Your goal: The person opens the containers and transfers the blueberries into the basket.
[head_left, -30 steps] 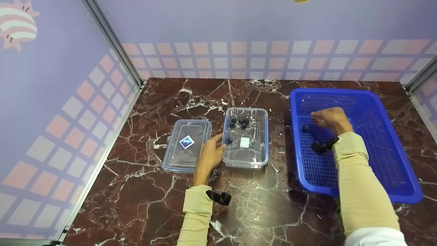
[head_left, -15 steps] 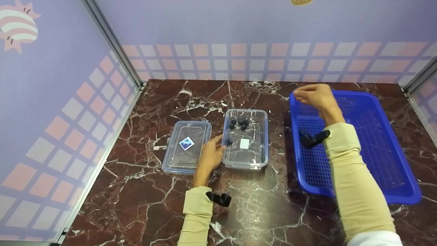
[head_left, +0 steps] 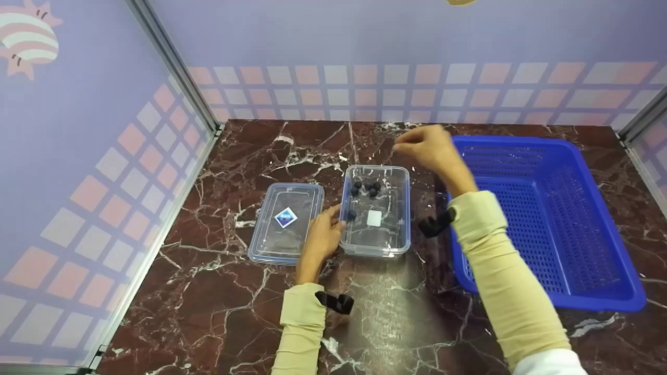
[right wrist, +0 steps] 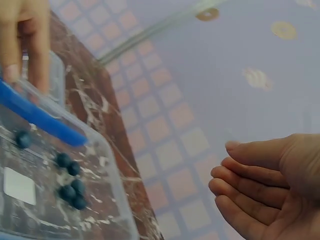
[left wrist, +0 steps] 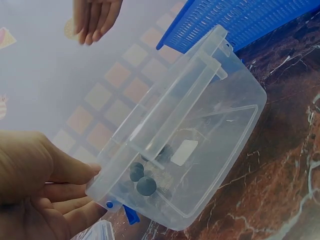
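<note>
A clear plastic food container (head_left: 383, 237) stands uncovered on the table. Several dark blueberries (head_left: 373, 191) lie in it, most toward its far end, along with a white square piece (head_left: 374, 217). My left hand (head_left: 324, 233) holds the container's left side, thumb at the rim and fingers against the wall, as the left wrist view shows. My right hand (head_left: 427, 148) is in the air between the container and the blue basket, thumb close to the index finger in the right wrist view. No berry shows at its fingers (right wrist: 240, 197), though I cannot tell if one is hidden there.
On the left, a clear lid (head_left: 284, 242) with a blue diamond sticker lies flat. A blue perforated basket (head_left: 589, 224) stands at the right, its left part covered by my right sleeve (head_left: 513, 271). Patterned walls (head_left: 333, 41) enclose the marbled table (head_left: 219, 307).
My right hand has moved left from inside the blue basket, over its rim, toward the container. The left hand, the container and the lid have stayed in place.
</note>
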`<state>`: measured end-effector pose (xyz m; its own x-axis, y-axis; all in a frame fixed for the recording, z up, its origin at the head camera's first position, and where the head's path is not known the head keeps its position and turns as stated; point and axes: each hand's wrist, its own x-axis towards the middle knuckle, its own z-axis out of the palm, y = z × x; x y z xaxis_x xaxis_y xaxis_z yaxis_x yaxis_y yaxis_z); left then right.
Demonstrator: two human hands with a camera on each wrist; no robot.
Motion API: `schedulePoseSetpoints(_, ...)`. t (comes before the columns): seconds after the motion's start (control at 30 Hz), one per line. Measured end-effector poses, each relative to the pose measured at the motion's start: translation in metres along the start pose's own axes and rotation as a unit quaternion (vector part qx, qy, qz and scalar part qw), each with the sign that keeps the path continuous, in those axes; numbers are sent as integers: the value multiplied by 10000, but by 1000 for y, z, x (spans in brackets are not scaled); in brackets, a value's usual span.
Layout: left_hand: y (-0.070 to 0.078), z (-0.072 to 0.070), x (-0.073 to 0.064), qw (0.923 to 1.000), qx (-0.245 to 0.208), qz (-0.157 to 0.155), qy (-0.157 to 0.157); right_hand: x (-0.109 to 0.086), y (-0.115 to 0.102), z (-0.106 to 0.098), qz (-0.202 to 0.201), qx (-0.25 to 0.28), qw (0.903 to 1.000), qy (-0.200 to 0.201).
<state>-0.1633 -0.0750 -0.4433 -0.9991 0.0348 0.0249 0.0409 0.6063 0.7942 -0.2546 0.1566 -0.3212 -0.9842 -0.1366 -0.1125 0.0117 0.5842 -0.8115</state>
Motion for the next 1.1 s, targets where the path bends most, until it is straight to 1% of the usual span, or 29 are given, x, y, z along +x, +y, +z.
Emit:
schedulePoseSetpoints(0.07,0,0,0,10000,19,0,-7,1,-1,11,-102,-126,9999,-47)
schedulePoseSetpoints(0.17,0,0,0,10000,20,-14,-18,2,-2,28,-80,-156,9996,-211)
schedulePoseSetpoints(0.3,-1,1,0,10000,-53,-4,-7,4,2,48,-43,-266,9980,-577)
schedulePoseSetpoints(0.4,-1,0,-1,9999,-126,27,7,8,7,63,-151,-490,9957,-767)
schedulePoseSetpoints(0.6,0,0,-1,9998,-161,68,25,17,21,90,-644,-1200,9872,-836)
schedulePoseSetpoints(0.67,-1,0,-1,9999,-154,43,29,19,27,97,-674,-1312,9847,-923)
schedulePoseSetpoints(0.83,0,1,-2,9999,-135,-13,-3,20,37,111,-454,-1425,9814,-1203)
schedulePoseSetpoints(0.97,0,0,-1,9999,-129,6,-21,21,40,117,-570,-1558,9774,-1313)
schedulePoseSetpoints(1.1,0,0,-1,9999,-131,19,-20,23,40,122,-506,-1630,9747,-1445)
